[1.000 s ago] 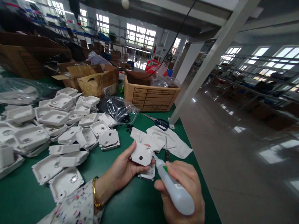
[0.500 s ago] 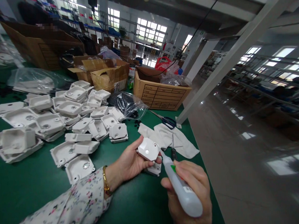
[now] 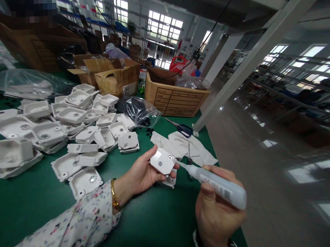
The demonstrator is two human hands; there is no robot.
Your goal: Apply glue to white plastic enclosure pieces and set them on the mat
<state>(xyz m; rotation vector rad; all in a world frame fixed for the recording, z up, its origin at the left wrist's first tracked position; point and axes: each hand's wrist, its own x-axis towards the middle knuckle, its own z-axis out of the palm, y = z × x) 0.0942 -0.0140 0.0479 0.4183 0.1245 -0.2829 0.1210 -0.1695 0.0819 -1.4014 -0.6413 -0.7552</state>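
Observation:
My left hand (image 3: 144,172) is closed on a small white housing part (image 3: 162,161), gripped by its edges with the flat face up. That face shows a round grey spot in the middle and a hole near its right corner. My right hand (image 3: 217,205) wraps round a translucent squeeze bottle (image 3: 220,185) with a printed label. The bottle lies nearly level, and its thin nozzle points left to the part's right corner; I cannot tell whether the tip touches. Beneath the left fingers another white part (image 3: 170,181) rests on the green table (image 3: 147,216).
Many white housings (image 3: 70,115) lie heaped on the left. A white cloth (image 3: 182,146), scissors (image 3: 182,128) and a clear bag with black pieces (image 3: 138,110) lie ahead. Behind stand cardboard boxes (image 3: 177,97). A pale post (image 3: 234,72) rises at the table's right edge.
My right hand has moved right and swung the bottle from steep to nearly level, with the nozzle still at the part's right corner. The left hand keeps its hold; the view has shifted slightly.

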